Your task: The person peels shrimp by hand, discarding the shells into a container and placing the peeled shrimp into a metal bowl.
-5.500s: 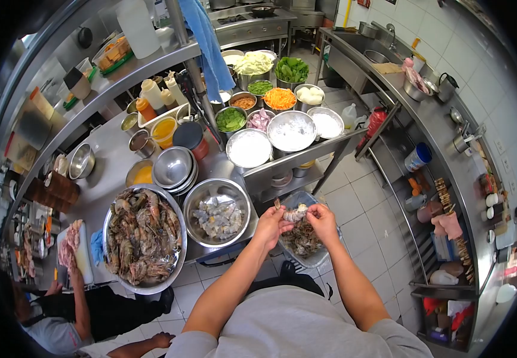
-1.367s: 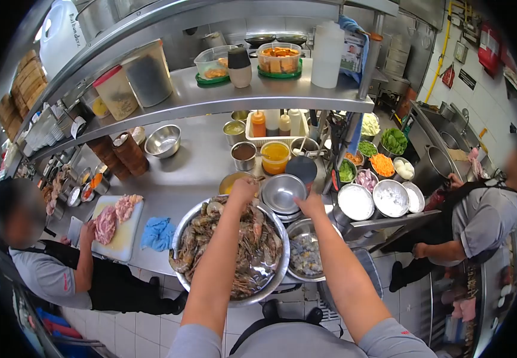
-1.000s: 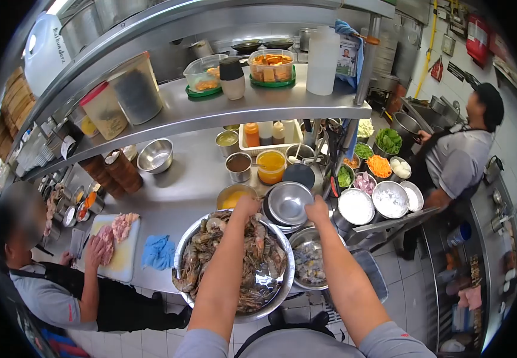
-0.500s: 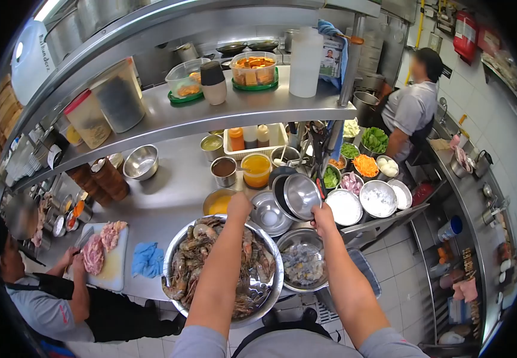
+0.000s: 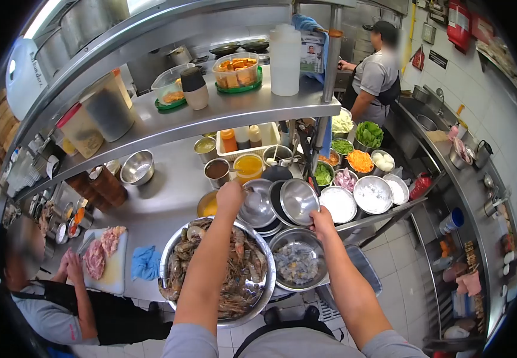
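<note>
Grips rim of left-hand bowl (image 5: 258, 206) with left hand (image 5: 230, 198), toward eight o'clock from centre; curls fingers in, can't tell exact fingertip placement. Pinches near rim of right-hand bowl (image 5: 299, 201) between thumb and fingers of right hand (image 5: 323, 221), at four o'clock. Holds right-hand bowl tipped, just beside left-hand bowl, over bowl stack (image 5: 270, 230). See shell-on shrimp (image 5: 181, 262) in big basin (image 5: 268, 280) at seven o'clock, partly behind left forearm; peeled shrimp (image 5: 299, 264) in deep bowl (image 5: 297, 238) at five o'clock, just beside basin. Can read only "underz" on white jug (image 5: 22, 77) at ten o'clock, start of word unclear. Can't make out: printed sheet (image 5: 312, 53) at one, dark wall sign (image 5: 438, 58) and fire extinguisher (image 5: 458, 27) label at two, another person's red sleeve print (image 5: 72, 329) at eight.
</note>
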A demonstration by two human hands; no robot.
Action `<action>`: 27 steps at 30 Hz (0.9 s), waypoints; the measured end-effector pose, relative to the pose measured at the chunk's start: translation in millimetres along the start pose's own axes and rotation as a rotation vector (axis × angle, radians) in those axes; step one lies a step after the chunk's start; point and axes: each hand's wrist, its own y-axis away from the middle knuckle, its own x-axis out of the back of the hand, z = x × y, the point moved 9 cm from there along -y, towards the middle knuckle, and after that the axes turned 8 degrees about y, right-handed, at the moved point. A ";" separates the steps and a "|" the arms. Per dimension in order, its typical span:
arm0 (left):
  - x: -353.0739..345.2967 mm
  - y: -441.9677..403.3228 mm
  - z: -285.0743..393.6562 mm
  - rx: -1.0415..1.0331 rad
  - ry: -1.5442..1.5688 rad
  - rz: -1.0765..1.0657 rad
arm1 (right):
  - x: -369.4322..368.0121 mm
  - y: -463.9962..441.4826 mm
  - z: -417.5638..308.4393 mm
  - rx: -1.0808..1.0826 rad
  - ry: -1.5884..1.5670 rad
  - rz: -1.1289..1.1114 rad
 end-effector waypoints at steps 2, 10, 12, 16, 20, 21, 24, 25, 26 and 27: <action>24.0 7.5 20.5 -0.141 0.060 0.077 | -1.5 -6.8 7.0 0.006 -0.025 -0.017; 83.8 31.2 7.1 -0.265 0.131 0.335 | -39.2 -3.1 -2.7 0.023 -0.012 -0.103; 99.7 37.2 -2.3 -0.263 0.181 0.423 | -55.2 2.8 -12.4 0.049 0.007 -0.108; 123.1 45.9 -25.7 -0.233 0.245 0.613 | -80.1 0.5 -11.9 0.084 0.072 -0.117; 107.3 41.8 -87.0 0.155 0.623 0.572 | -91.0 -6.8 -2.6 0.092 0.141 -0.164; 103.2 43.1 -95.1 0.208 0.692 0.572 | -91.4 -8.5 -7.1 0.181 0.279 -0.149; 72.2 44.8 -106.3 0.323 0.977 0.468 | -84.7 -23.5 -15.2 0.465 0.582 0.071; 62.9 45.3 -110.2 0.322 0.979 0.466 | -78.5 -10.6 -35.4 0.658 0.739 0.280; 44.5 42.8 -111.3 0.340 1.029 0.368 | -74.9 -9.9 -38.4 0.657 0.740 0.283; 28.8 41.7 -110.4 0.357 1.078 0.269 | -73.9 1.8 -51.4 0.500 0.423 0.086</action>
